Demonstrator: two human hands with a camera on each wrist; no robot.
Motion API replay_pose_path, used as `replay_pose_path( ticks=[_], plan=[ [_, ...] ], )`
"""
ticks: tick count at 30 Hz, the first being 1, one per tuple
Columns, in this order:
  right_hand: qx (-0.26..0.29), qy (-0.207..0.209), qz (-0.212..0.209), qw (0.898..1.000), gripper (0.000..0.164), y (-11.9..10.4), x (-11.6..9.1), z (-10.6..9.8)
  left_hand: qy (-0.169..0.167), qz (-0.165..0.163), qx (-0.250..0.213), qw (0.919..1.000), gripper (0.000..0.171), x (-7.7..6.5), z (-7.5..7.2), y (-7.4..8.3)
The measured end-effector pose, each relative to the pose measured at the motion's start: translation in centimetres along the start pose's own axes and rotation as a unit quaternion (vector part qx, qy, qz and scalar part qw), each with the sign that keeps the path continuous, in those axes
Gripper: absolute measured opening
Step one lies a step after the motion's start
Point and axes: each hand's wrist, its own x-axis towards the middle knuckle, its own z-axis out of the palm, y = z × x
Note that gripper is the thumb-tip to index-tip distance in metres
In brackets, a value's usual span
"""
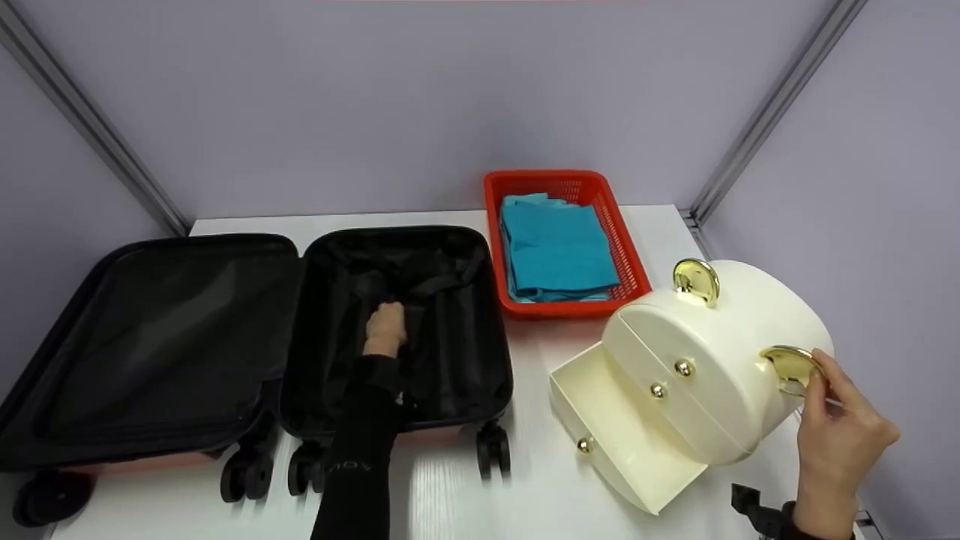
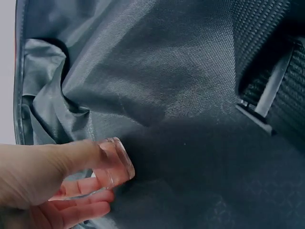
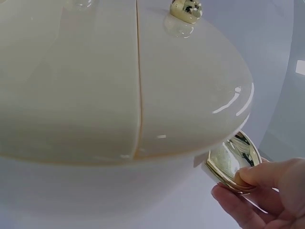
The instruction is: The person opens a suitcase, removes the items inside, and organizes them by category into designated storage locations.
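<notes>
Inside the right half of an open black suitcase (image 1: 461,352), my left hand (image 1: 386,326) reaches down to the lining. The left wrist view shows it holding a small transparent, round-edged object (image 2: 121,162) between thumb and fingers, close over the dark fabric; its kind I cannot tell. My right hand (image 1: 844,431) pinches a gold ear-shaped piece (image 1: 787,361) on the side of a cream rounded drawer box (image 1: 772,307). That box leans back, its bottom drawer (image 1: 626,427) pulled out and bare inside. In the right wrist view, thumb and fingers grip the gold piece's edge.
The suitcase's other half (image 1: 165,337) lies spread at the left, with wheels toward the front. A red basket (image 1: 626,251) of folded blue cloths (image 1: 559,247) stands between suitcase and drawer box. Walls enclose the white table (image 1: 442,487) behind and at the sides.
</notes>
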Motion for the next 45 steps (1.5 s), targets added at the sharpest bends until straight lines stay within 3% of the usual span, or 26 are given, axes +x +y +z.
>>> replay_pose_path(
  ticks=[4,7,11,18,22,25,33,39,45],
  plan=[
    [-0.005,-0.003,-0.003,1.000,0.021,-0.1,0.0,0.1,0.017,0.011,-0.006,0.9998,0.024,-0.2,-0.5,0.0],
    [-0.012,-0.003,-0.005,1.000,0.021,0.0,-0.1,0.1,0.052,0.034,-0.013,0.9980,0.014,-0.5,-1.1,0.4],
    [-0.017,0.000,-0.010,1.000,0.020,0.1,-0.1,0.1,0.112,0.083,-0.027,0.9898,0.014,-1.0,-2.1,1.9],
    [-0.015,0.003,-0.015,1.000,0.020,0.2,-0.2,0.0,0.220,0.178,-0.068,0.9569,0.023,-2.9,-3.4,6.7],
    [-0.012,0.004,-0.005,1.000,0.020,0.0,-0.3,0.1,0.252,0.227,-0.069,0.9380,0.032,-4.6,-3.5,10.2],
    [-0.004,0.003,0.000,1.000,0.020,-0.1,-0.3,0.2,0.244,0.257,-0.068,0.9326,0.034,-6.2,-3.1,12.9],
    [0.006,-0.007,-0.009,1.000,0.020,-0.3,-0.4,0.6,0.189,0.297,-0.028,0.9356,0.038,-10.0,0.1,18.8],
    [0.016,0.000,-0.009,1.000,0.021,-0.3,-0.5,0.8,0.145,0.320,-0.010,0.9362,0.035,-11.3,4.2,21.2],
    [0.006,0.004,-0.006,1.000,0.020,-0.3,-0.4,0.8,0.116,0.313,0.016,0.9424,0.031,-11.9,8.3,22.8]
  ],
)
